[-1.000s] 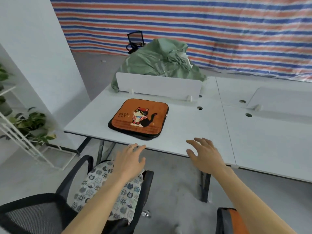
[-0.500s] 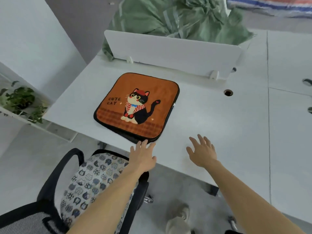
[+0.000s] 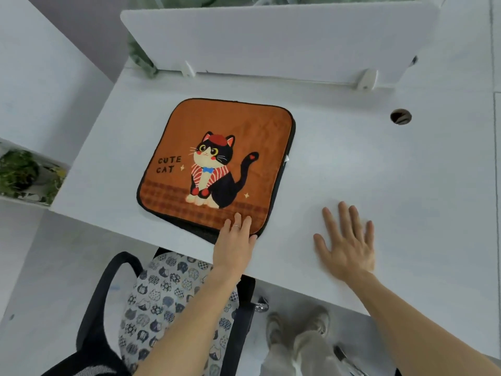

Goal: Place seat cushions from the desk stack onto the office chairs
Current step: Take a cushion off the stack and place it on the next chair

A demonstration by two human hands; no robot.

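Note:
An orange seat cushion (image 3: 217, 164) with a black cat and the words "CUTE CAT" lies on top of a small stack on the white desk (image 3: 379, 172); a dark cushion edge shows beneath it. My left hand (image 3: 234, 240) rests flat on the cushion's near edge, fingers together, gripping nothing. To the cushion's right, my right hand (image 3: 345, 242) is spread flat above the bare desk. Below the desk edge stands a black office chair (image 3: 97, 308) carrying a cat-patterned cushion (image 3: 162, 302), partly hidden by my left forearm.
A white divider panel (image 3: 271, 36) runs along the desk's back, with green fabric behind it. A cable hole (image 3: 400, 116) sits at the right. A potted plant (image 3: 19, 172) stands on a shelf at left. My shoes (image 3: 298, 327) are on the grey floor.
The view has moved closer and tilted down over the desk. My left hand has gone forward onto the orange cushion's near edge; my right hand has gone forward over the desk.

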